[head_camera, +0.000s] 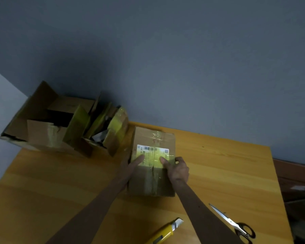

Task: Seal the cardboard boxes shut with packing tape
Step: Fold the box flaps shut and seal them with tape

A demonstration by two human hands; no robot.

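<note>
A closed cardboard box (152,184) with a white shipping label and glossy tape along its top seam stands in the middle of the wooden table (60,182). My left hand (130,166) holds the box's left side, thumb flat on the label. My right hand (177,169) holds the right side, its thumb pressing the tape on the label and its fingers curled over the right edge. No tape roll is in view.
Two open cardboard boxes (42,124) (109,131) with raised flaps stand at the table's back left by the wall. A yellow utility knife (165,232) and scissors (234,225) lie near the front edge, right of my arms.
</note>
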